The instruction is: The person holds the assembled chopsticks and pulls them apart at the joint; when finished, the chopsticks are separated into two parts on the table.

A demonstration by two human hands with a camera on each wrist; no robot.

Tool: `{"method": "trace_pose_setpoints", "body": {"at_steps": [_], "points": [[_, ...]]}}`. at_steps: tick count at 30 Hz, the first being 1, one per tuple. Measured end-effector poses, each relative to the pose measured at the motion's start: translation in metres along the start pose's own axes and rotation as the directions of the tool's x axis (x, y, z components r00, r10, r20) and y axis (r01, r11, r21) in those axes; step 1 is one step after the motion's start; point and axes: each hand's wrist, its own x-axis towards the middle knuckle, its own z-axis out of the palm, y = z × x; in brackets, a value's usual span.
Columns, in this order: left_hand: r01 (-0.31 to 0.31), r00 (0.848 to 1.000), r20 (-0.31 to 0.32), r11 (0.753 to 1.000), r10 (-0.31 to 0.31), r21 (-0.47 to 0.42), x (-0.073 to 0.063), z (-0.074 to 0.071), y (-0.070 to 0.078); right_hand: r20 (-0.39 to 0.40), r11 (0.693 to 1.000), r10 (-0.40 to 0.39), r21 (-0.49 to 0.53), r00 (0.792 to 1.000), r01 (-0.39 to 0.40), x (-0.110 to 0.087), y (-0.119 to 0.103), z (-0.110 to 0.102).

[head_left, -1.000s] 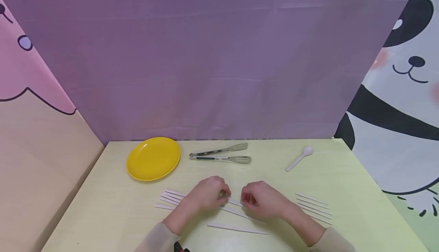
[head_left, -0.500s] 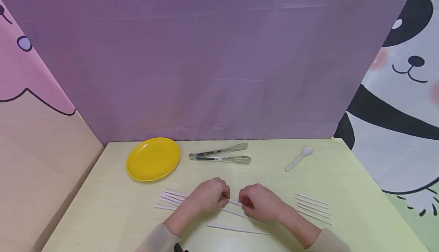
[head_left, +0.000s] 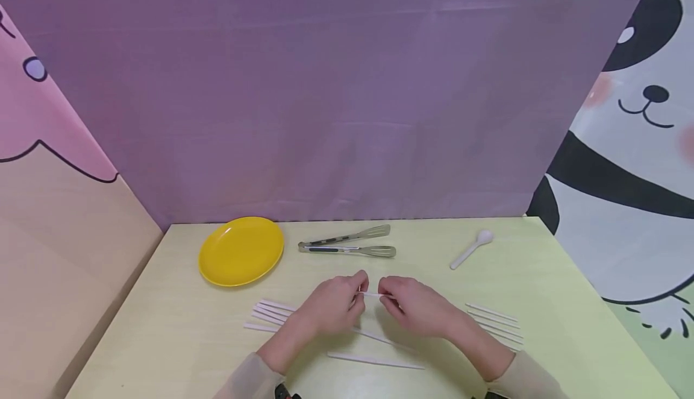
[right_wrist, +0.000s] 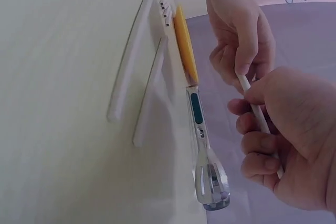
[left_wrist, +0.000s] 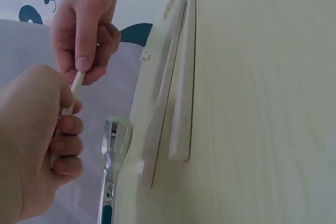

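Over the middle of the table, my left hand (head_left: 332, 305) and right hand (head_left: 414, 307) face each other, each with curled fingers gripping a slim pale chopstick (head_left: 371, 294). Only a short stretch of it shows between the fingertips. In the right wrist view more of the chopstick (right_wrist: 260, 116) runs along the right palm. One pale chopstick (head_left: 374, 361) lies closest to me, thicker at its left end. Behind it another chopstick (head_left: 382, 339) is partly hidden by the left hand. Several thick stick ends (head_left: 271, 311) show left of my left forearm, which covers the rest.
Several thin pale sticks (head_left: 496, 323) lie in a row at the right, partly behind my right forearm. Along the back are a yellow plate (head_left: 241, 251), metal tongs (head_left: 347, 245) spread apart, and a white spoon (head_left: 472, 249). A purple curtain (head_left: 347, 97) hangs behind the table.
Both hands have risen and shifted slightly away from me, lifting the chopstick they hold between them. The fingertips have tilted upward. The other things on the table stay where they were.
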Motion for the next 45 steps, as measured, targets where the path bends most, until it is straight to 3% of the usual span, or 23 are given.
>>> {"method": "trace_pose_setpoints", "body": {"at_steps": [6,10,18,25,29,32,35,40,45], "points": [[-0.037,0.996,-0.079,0.997,0.043,0.074,-0.001,-0.002,0.003,0.032,0.999,-0.049,0.025,0.998,0.048,0.0,-0.002,-0.008],[-0.075,0.99,-0.115,0.995,0.082,0.069,-0.003,-0.005,0.004,0.051,0.997,-0.073,0.02,0.996,0.072,-0.003,-0.002,-0.013],[-0.144,0.984,-0.101,0.988,0.149,0.058,0.0,-0.013,0.004,0.064,0.993,-0.114,-0.007,0.991,0.115,-0.004,0.004,-0.018],[-0.08,0.993,-0.09,0.997,0.08,0.005,0.003,-0.014,0.008,0.033,0.996,-0.094,0.013,0.995,0.093,-0.002,0.005,-0.021],[-0.021,0.997,-0.074,0.999,0.019,-0.027,0.004,-0.015,0.012,0.045,0.997,-0.075,0.015,0.996,0.075,0.0,0.009,-0.021],[-0.014,0.997,-0.072,1.0,0.013,-0.013,0.003,-0.016,0.014,0.065,0.996,-0.088,0.033,0.994,0.086,0.001,0.012,-0.023],[-0.082,0.994,-0.072,0.996,0.085,0.038,0.001,-0.018,0.013,0.112,0.991,-0.119,0.078,0.987,0.111,0.001,0.015,-0.027],[-0.213,0.971,-0.081,0.969,0.224,0.125,-0.003,-0.022,0.009,0.18,0.974,-0.182,0.171,0.967,0.152,0.001,0.017,-0.033],[-0.206,0.963,-0.136,0.963,0.231,0.174,-0.002,-0.022,0.012,0.173,0.972,-0.18,0.185,0.968,0.148,0.002,0.019,-0.035]]}}
